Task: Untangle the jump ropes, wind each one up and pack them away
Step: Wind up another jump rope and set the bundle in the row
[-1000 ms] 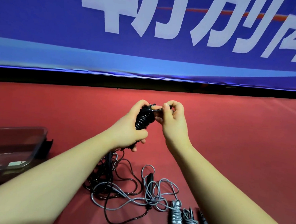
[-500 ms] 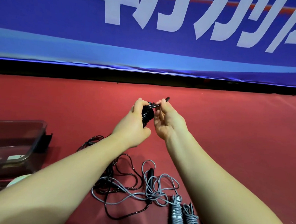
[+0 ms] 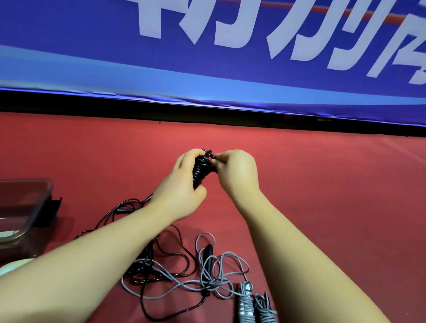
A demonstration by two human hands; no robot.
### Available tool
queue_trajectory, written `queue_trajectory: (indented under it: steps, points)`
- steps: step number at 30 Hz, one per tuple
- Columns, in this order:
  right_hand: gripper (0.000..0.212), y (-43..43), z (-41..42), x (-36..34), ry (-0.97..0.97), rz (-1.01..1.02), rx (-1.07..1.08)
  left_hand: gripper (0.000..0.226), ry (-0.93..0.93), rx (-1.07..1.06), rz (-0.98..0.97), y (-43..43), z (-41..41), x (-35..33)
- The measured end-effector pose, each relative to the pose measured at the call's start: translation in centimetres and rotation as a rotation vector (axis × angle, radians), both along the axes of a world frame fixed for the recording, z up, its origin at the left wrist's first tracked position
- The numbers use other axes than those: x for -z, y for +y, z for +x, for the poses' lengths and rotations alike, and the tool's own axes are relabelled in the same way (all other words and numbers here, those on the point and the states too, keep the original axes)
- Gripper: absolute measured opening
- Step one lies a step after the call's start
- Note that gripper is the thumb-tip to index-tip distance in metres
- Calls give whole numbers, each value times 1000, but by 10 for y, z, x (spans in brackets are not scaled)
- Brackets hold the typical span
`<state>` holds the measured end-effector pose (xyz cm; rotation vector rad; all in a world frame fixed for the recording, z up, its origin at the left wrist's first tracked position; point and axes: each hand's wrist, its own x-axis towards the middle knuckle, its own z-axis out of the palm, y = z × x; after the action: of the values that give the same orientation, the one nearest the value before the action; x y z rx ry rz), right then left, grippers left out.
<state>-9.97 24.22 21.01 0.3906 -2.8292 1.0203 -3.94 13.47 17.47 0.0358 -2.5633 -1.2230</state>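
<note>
A wound black rope [image 3: 201, 172] is gripped upright in the left hand [image 3: 180, 186], its loose end pinched by the right hand [image 3: 236, 173], above a red floor [image 3: 330, 194]. A black-and-grey tangle [image 3: 181, 272] (partly hidden by the left forearm) lies below, beside two wound grey ropes [image 3: 245, 312]; a clear bin [image 3: 34, 207] stands at left.

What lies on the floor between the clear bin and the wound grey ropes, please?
Head view: a loose tangle of black and grey rope lies there.
</note>
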Motion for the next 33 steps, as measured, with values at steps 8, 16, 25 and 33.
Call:
queue_trajectory:
  steps: [8, 16, 25, 33]
  points:
    - [23, 12, 5, -4, 107, -70, -68, 71, 49, 99, 50, -7, 2, 0]
    - [7, 20, 19, -14, 70, -303, -96, 85, -11, 181, 222, -7, 4, -19]
    - [2, 22, 17, -7, 366, -179, -210, 73, -104, 336, 412, -13, 9, -27]
    - [26, 26, 26, -8, 235, -534, -203, 73, -63, 381, 469, -15, 13, -37]
